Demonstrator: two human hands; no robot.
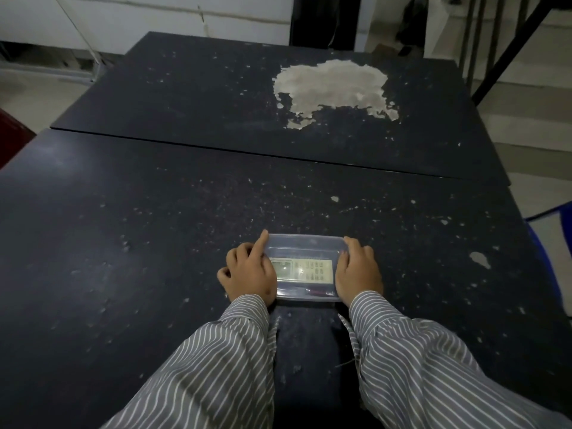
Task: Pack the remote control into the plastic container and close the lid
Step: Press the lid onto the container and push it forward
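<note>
A clear plastic container (305,244) lies on the dark table close to me, with its see-through lid on top. Through the lid I see the pale remote control (301,269) lying lengthwise inside, screen to the left and buttons to the right. My left hand (249,272) rests on the container's left end, index finger stretched to the far left corner. My right hand (357,269) lies flat over the right end, fingers reaching the far right corner. Both hands press on the lid.
The dark table (154,243) is worn and speckled. A second dark table (216,97) with a large pale worn patch (332,86) adjoins it behind. A blue item (551,243) sits past the right edge, a dark red object (12,134) at the left.
</note>
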